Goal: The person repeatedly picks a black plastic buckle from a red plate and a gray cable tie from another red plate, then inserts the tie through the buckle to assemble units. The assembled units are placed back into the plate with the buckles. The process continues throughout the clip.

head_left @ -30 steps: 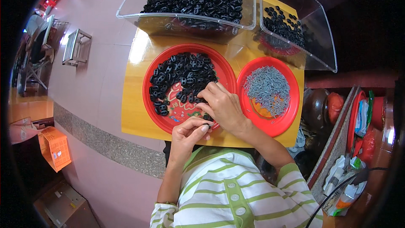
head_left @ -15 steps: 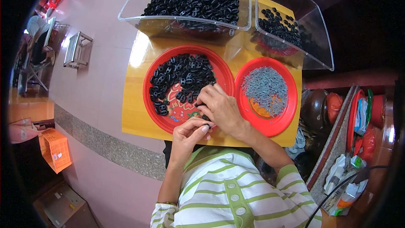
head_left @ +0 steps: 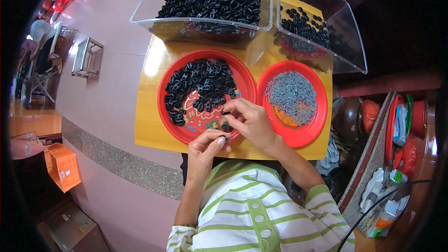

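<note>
Over the near rim of a round red tray (head_left: 244, 84), my left hand (head_left: 204, 153) pinches a small black plastic piece between thumb and fingers. My right hand (head_left: 254, 123) is just above and to the right, its thumb and fingertips closed on another small black piece (head_left: 225, 113). The tray holds a heap of black oval pieces with two holes (head_left: 200, 81), leaving part of its printed bottom bare. To the right, a red plate (head_left: 321, 95) carries a pile of thin grey screw-like pins (head_left: 293, 93).
A clear plastic box (head_left: 205, 20) full of black pieces stands at the back of the yellow table (head_left: 149, 112). Beside it, a second clear box (head_left: 343, 63) has small black parts. A metal stool (head_left: 85, 57) and an orange basket (head_left: 62, 165) are off to the left.
My right hand has drawn slightly right and away from my left hand, with the small black piece now visible at its fingertips. My left hand keeps its pinch, shifted slightly left.
</note>
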Action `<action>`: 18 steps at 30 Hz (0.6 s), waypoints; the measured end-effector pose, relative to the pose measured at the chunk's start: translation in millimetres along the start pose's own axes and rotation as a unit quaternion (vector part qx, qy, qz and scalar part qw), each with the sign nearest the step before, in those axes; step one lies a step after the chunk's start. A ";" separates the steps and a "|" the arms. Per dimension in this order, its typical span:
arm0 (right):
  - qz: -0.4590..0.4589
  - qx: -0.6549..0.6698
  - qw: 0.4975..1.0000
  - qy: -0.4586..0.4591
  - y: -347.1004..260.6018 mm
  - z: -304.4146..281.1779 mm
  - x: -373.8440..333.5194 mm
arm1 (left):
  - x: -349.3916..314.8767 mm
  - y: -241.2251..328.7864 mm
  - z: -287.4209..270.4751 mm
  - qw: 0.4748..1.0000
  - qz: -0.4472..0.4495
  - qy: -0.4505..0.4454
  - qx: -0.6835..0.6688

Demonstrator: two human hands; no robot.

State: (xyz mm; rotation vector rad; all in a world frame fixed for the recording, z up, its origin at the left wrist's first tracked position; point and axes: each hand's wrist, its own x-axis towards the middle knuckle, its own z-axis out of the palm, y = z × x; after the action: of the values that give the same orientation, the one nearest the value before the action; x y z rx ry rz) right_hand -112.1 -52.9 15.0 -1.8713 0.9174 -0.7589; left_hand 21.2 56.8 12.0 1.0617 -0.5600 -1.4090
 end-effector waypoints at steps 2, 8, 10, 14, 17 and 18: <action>0.040 0.084 0.995 0.023 -1.9 -1.1 -4.5 | 2.7 0.0 2.2 0.999 0.032 0.030 -0.011; -0.008 0.030 0.998 0.051 -14.4 -7.8 -6.9 | 18.2 2.7 14.7 0.994 0.051 0.083 -0.040; -0.056 0.011 0.996 0.068 -10.1 -7.3 -9.2 | 19.8 4.1 14.7 0.994 0.023 0.082 -0.067; -0.071 0.005 0.995 0.073 -7.5 -7.8 -14.5 | 21.0 -0.9 14.8 0.993 0.034 0.073 -0.090; -0.031 0.046 0.997 0.055 -5.3 -12.9 -14.5 | 22.6 -3.6 14.9 0.992 0.026 0.069 -0.103; -0.015 0.067 0.997 0.047 -4.9 -14.7 -14.3 | 22.8 -4.9 14.5 0.992 0.023 0.066 -0.103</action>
State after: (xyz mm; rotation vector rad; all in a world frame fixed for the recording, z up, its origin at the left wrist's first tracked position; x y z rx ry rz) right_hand -130.1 -46.0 23.6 -1.7479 0.8771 -0.9095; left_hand 9.6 32.1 8.5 0.9618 -0.3334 -1.3154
